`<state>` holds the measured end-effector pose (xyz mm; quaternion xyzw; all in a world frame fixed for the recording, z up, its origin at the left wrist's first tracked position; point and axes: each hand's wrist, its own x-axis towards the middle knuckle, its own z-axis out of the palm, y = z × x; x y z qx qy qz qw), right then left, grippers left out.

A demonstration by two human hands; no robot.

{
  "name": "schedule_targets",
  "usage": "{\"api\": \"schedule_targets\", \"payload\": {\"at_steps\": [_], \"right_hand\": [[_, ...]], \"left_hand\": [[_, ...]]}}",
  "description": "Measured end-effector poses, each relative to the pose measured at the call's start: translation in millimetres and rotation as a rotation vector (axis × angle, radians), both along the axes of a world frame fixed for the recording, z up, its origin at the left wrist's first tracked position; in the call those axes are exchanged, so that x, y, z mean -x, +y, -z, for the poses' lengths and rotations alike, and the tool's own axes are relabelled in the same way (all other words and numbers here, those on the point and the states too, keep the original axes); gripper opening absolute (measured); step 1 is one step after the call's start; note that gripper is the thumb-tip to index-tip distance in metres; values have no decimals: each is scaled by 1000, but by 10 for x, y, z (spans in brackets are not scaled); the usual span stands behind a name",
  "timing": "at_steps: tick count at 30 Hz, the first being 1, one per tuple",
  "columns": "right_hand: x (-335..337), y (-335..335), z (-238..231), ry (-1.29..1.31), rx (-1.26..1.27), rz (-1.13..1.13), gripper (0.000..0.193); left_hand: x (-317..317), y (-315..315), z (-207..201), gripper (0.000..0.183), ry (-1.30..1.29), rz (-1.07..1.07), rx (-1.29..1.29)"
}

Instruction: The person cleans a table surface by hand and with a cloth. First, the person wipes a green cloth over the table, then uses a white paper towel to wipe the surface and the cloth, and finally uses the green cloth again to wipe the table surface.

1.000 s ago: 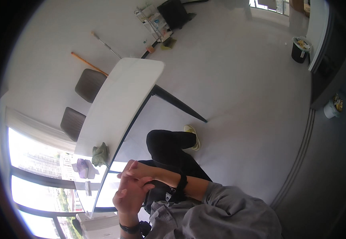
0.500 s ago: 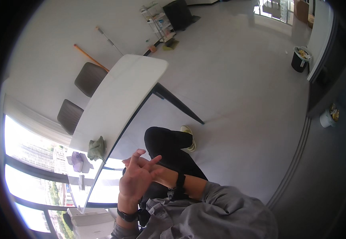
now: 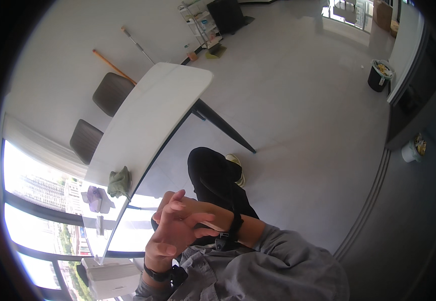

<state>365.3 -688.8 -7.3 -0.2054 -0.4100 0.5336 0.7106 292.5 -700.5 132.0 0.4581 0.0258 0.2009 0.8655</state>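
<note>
My left hand (image 3: 171,236) is raised in front of my lap, palm showing, its fingers apart and loosely bent, with nothing in it. Behind it lies my right hand (image 3: 190,206), coming in from the right and crossing behind the left fingers. The two hands overlap and seem to touch. Most of the right hand's fingers are hidden, so their pose cannot be made out. Black straps sit around both wrists, the left strap (image 3: 158,274) and the right strap (image 3: 234,227). Under the hands are my legs in black trousers (image 3: 210,173).
To the left stands a white table (image 3: 150,118) bearing a green cloth pouch (image 3: 119,181) and a purple item (image 3: 95,198). Two dark chairs (image 3: 112,94) are along its far side. A black bin (image 3: 379,76) and a white bin (image 3: 412,149) stand at the right.
My left hand has turned a little, its fingers now bending more to the right and its thumb lower down. The right hand has risen slightly behind it. The view has shifted a little.
</note>
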Motion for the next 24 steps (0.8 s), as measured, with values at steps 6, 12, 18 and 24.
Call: {"api": "schedule_targets", "payload": {"at_steps": [6, 12, 18, 24], "right_hand": [[26, -129, 24, -73, -74, -21, 48], [-378, 66, -314, -51, -184, 102, 46], [-500, -15, -497, -190, -445, 389, 37], [-265, -329, -506, -14, -403, 342, 25]], "left_hand": [[324, 81, 210, 115, 202, 98, -162], [105, 154, 17, 68, 293, -7, -105], [-80, -170, -45, 51, 230, -43, -83], [-116, -46, 107, 73, 142, 199, -89]]}}
